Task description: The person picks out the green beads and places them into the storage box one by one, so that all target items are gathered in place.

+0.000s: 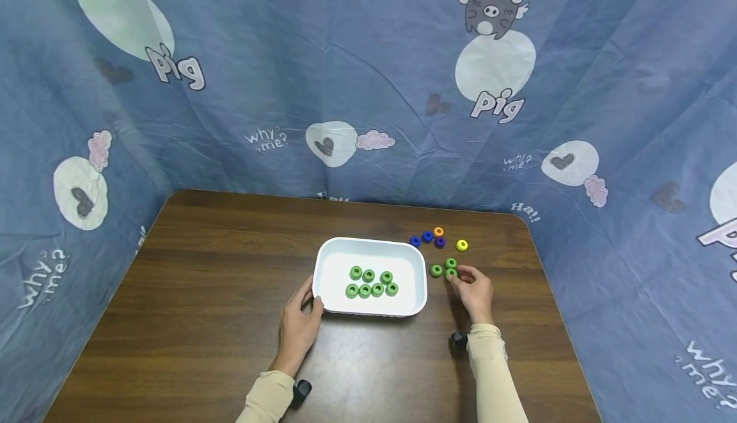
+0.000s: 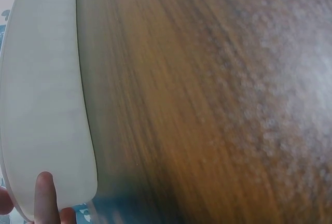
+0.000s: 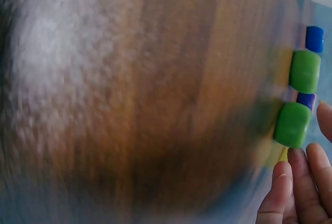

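Note:
A white tray (image 1: 328, 263) stands on the table with several green beads (image 1: 365, 290) inside it. My left hand (image 1: 301, 327) holds the tray's near-left corner; the left wrist view has one finger (image 2: 45, 198) against its outer wall. Three more green beads (image 1: 436, 271) lie just right of the tray. At the nearest of these, my right hand (image 1: 475, 292) has its fingertips close to or touching the bead. In the right wrist view the fingers (image 3: 303, 187) are stretched out beside this green bead (image 3: 293, 125), and no clear pinch shows.
Behind the green beads lie two blue beads (image 1: 427, 237), an orange bead (image 1: 439, 231), a purple bead (image 1: 440, 242) and a yellow bead (image 1: 462, 245). The brown wooden table (image 1: 219, 295) has a blue printed curtain (image 1: 368, 71) around its back and sides.

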Action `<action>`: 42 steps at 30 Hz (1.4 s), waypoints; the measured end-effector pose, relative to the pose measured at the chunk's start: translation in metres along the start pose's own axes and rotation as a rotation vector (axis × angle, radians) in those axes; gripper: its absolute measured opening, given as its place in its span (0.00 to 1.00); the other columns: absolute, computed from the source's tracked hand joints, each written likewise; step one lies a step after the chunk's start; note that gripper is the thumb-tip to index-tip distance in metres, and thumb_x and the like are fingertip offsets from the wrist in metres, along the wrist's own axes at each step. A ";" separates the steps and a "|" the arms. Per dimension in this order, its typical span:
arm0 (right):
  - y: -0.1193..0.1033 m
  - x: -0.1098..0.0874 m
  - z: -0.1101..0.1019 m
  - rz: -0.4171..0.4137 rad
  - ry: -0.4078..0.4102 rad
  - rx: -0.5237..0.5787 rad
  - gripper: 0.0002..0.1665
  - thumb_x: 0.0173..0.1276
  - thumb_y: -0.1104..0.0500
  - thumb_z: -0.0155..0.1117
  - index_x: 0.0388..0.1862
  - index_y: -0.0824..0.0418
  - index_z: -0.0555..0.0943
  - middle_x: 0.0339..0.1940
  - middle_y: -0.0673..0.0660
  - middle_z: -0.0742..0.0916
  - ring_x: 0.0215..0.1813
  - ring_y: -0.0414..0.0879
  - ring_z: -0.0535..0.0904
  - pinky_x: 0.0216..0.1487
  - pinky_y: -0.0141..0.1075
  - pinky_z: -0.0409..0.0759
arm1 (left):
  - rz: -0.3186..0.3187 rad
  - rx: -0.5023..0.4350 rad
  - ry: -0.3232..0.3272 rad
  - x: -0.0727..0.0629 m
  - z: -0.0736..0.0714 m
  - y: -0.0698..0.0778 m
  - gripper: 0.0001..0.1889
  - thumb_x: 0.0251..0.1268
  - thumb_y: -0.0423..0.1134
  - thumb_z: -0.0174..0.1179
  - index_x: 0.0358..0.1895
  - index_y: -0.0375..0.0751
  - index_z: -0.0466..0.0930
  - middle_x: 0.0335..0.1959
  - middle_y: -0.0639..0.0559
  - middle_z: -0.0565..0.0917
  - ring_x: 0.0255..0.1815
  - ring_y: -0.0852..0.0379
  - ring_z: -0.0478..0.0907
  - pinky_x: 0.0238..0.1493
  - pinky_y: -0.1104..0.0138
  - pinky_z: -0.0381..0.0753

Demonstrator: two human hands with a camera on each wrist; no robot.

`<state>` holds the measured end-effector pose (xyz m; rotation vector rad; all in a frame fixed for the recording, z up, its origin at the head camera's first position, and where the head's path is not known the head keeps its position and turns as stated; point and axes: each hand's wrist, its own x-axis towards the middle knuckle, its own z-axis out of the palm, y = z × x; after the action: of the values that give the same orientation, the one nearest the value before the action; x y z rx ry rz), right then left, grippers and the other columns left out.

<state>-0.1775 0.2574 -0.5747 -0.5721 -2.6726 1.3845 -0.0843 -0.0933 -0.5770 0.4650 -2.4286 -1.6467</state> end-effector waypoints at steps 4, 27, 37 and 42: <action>0.002 0.000 0.002 -0.001 -0.013 0.001 0.24 0.59 0.61 0.75 0.54 0.67 0.84 0.51 0.69 0.88 0.52 0.58 0.84 0.41 0.26 0.75 | -0.014 0.006 -0.015 0.000 -0.001 0.000 0.27 0.70 0.35 0.56 0.72 0.40 0.70 0.70 0.41 0.76 0.68 0.43 0.77 0.66 0.54 0.80; 0.009 0.003 0.011 -0.011 0.020 -0.005 0.23 0.57 0.61 0.76 0.52 0.66 0.85 0.51 0.68 0.88 0.53 0.59 0.84 0.52 0.39 0.81 | -0.017 0.006 -0.028 0.000 -0.001 0.000 0.27 0.71 0.36 0.56 0.72 0.40 0.70 0.70 0.40 0.76 0.68 0.43 0.77 0.66 0.55 0.80; 0.007 0.001 0.010 -0.003 0.028 -0.013 0.22 0.58 0.61 0.75 0.52 0.66 0.85 0.51 0.69 0.88 0.54 0.60 0.84 0.56 0.48 0.81 | -0.017 -0.004 -0.028 0.000 -0.002 0.001 0.27 0.71 0.36 0.56 0.72 0.40 0.70 0.70 0.41 0.76 0.68 0.43 0.77 0.69 0.53 0.77; 0.007 0.000 0.008 0.006 0.027 -0.012 0.22 0.59 0.60 0.75 0.53 0.64 0.85 0.52 0.67 0.88 0.54 0.59 0.84 0.52 0.41 0.81 | -0.010 -0.004 -0.025 0.001 -0.002 0.000 0.27 0.71 0.35 0.56 0.72 0.39 0.70 0.70 0.40 0.76 0.68 0.43 0.77 0.70 0.53 0.76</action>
<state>-0.1777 0.2545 -0.5849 -0.5960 -2.6623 1.3533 -0.0841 -0.0952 -0.5765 0.4586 -2.4443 -1.6710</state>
